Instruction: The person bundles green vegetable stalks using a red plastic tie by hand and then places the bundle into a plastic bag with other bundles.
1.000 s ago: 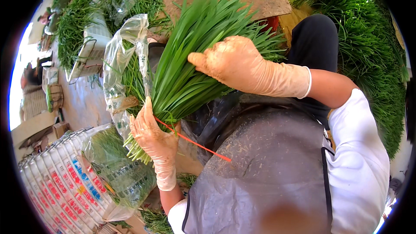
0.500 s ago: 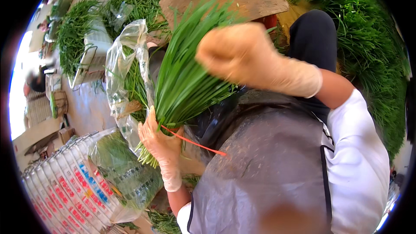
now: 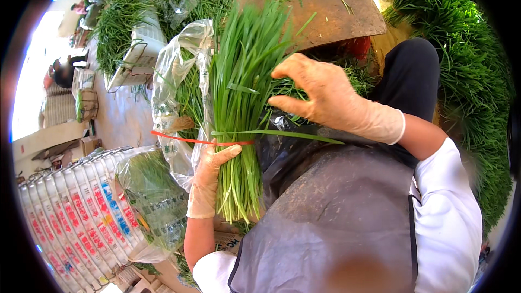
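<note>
Swung since the earlier frame from a one o'clock lean, the green bundle is now being held with its leaves toward twelve, just off the view's centre toward ten, its stems being grasped by the left hand at eight, while the right hand is being kept spread and empty at two. With the tail of the red tie trailing toward nine, stalks could be slipping out if that grasp is being eased, and the stray leaf sticking out toward three could be getting trapped.
</note>
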### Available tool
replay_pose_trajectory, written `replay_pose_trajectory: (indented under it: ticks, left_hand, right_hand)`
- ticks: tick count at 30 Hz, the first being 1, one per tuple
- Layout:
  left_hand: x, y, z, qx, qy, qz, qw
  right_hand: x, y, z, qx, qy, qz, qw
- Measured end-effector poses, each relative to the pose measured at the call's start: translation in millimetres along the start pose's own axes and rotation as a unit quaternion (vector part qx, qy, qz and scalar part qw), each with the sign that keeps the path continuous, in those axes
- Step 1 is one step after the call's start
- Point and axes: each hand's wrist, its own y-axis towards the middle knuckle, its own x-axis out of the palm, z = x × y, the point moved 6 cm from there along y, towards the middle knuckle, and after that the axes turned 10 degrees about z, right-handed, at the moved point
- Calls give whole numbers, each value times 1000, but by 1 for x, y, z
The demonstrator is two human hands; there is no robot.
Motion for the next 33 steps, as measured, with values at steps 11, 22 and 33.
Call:
replay_pose_trajectory:
  ticks: [11,22,33]
  left_hand:
    - [5,-3,-24,-29,82,-10,996]
    - [4,-8,-47,-107,-94,-73,987]
    - [2,-10,-52,-121,-88,-67,986]
  right_hand:
    - [16,65,88,140,30,-36,989]
    - [29,-1,7,-130,-60,-131,981]
    - [70,-3,9,-41,6,-337,940]
